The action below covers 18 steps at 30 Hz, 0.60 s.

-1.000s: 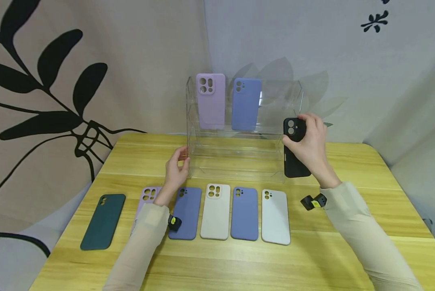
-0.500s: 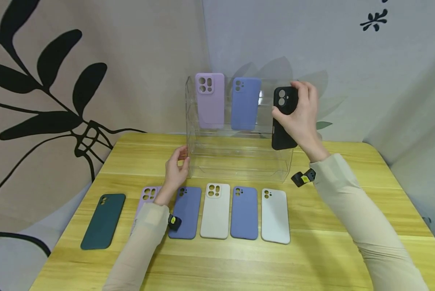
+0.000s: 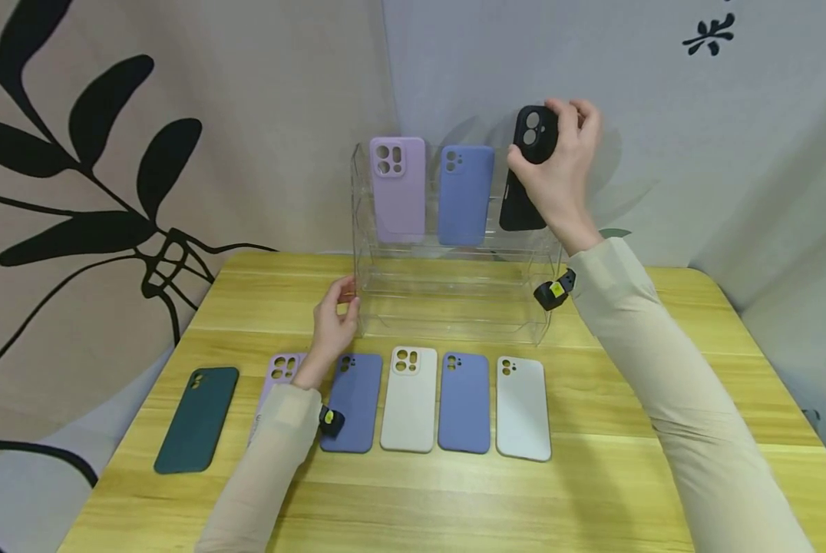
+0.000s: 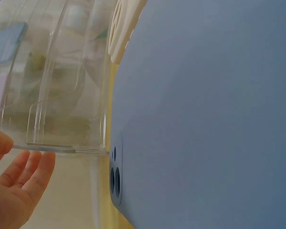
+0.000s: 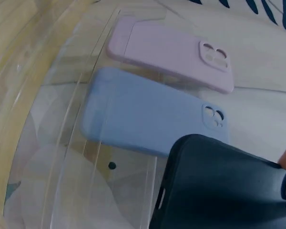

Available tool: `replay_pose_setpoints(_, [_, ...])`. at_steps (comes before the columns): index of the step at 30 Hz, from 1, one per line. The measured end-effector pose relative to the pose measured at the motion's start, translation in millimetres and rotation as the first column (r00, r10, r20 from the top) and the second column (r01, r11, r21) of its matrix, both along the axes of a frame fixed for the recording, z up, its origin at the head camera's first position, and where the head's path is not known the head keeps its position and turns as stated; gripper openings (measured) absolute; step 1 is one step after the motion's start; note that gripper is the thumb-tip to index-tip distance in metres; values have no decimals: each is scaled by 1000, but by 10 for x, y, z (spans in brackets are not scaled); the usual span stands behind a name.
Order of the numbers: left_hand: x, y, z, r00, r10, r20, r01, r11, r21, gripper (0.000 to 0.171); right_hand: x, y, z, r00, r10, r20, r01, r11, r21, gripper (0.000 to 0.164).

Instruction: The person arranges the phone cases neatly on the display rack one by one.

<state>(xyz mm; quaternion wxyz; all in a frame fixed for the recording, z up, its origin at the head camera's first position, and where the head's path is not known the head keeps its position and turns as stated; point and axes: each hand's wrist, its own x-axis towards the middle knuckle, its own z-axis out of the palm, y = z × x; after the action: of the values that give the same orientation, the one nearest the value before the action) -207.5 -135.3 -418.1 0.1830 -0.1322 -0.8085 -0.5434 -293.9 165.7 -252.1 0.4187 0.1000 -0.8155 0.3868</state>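
Note:
My right hand (image 3: pixel 566 165) grips a black phone case (image 3: pixel 521 201) by its upper edges, thumb on one side and fingers on the other. The case is tilted, its lower end overlapping the top tier of a clear acrylic display rack (image 3: pixel 447 332) in the head view. In the right wrist view, the black case (image 5: pixel 219 186) is in front of part of a blue phone case (image 5: pixel 143 112). My left hand (image 3: pixel 335 321) holds the rack's left side panel, thumb and fingers on either side of it in the left wrist view. A lilac case (image 3: pixel 399 196) stands left of the blue one on the top tier.
A row of phone cases lies on the wooden table (image 3: pixel 454 507): dark green (image 3: pixel 195 422), lilac (image 3: pixel 283 370) partly under my left forearm, blue (image 3: pixel 354 399), cream (image 3: pixel 409 407), another blue (image 3: pixel 464 411) and white (image 3: pixel 523 415). A patterned curtain (image 3: pixel 282 115) hangs behind.
My right hand has raised the black case from beside the rack's right side, up and leftward to the top tier. My left hand has stayed at the rack's side.

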Motion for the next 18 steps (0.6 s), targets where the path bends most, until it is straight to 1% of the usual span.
replay_pose_setpoints(2, [-2, 0, 0, 1000, 1, 2, -1, 1000, 3, 33, -52, -5, 0, 1000, -6, -27, 6, 1000, -10, 48])
replay_pose_setpoints(5, [-2, 2, 7, 1000, 1, 8, -1, 1000, 9, 33, -105, -2, -7, 999, -26, -20, 26, 1000, -4, 48])
replay_pose_setpoints(8, [0, 6, 14, 1000, -2, 8, 2, 1000, 13, 33, -157, 6, -45, 999, -35, -32, 35, 999, -9, 48])
replay_pose_setpoints(11, [0, 7, 19, 1000, -4, 2, 4, 1000, 15, 33, -199, 17, -102, 997, -29, -76, 29, 1000, -9, 47])
replay_pose_setpoints(15, [-3, 4, 17, 1000, 1, -10, -1, 1000, 14, 32, -227, 24, -181, 993, -20, -115, 21, 1000, 2, 47])
replay_pose_setpoints(18, [-3, 1, 10, 1000, 1, -12, -1, 1000, 10, 32, -230, 18, -233, 993, -25, -116, 26, 1000, 11, 47])
